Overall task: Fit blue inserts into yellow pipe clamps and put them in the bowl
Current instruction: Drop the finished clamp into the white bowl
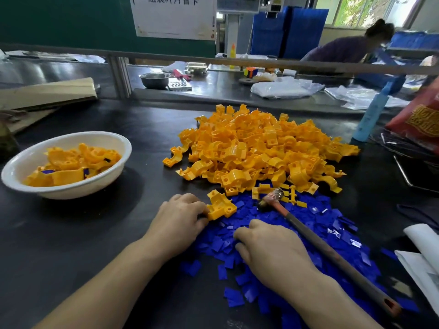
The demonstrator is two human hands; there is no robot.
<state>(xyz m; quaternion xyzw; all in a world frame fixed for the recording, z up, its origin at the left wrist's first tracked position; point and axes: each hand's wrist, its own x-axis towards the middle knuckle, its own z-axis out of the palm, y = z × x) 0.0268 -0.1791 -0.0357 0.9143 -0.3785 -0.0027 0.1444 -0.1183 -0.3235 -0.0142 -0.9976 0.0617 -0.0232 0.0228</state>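
My left hand [179, 218] grips a yellow pipe clamp [219, 206] at the near edge of the blue insert pile [308, 233]. My right hand [268, 248] lies on the blue inserts with its fingers curled down into them; what they hold is hidden. A large heap of yellow clamps [256, 148] lies behind the inserts. The white bowl [35, 160] at the left holds several yellow clamps, some showing blue inserts.
A hammer [308, 236] lies across the blue pile, head near the clamp heap, handle toward the lower right. Cardboard [47, 93] lies at the back left. A metal bowl [154, 79], bags and a person are beyond the rail. Papers and a basket sit at right.
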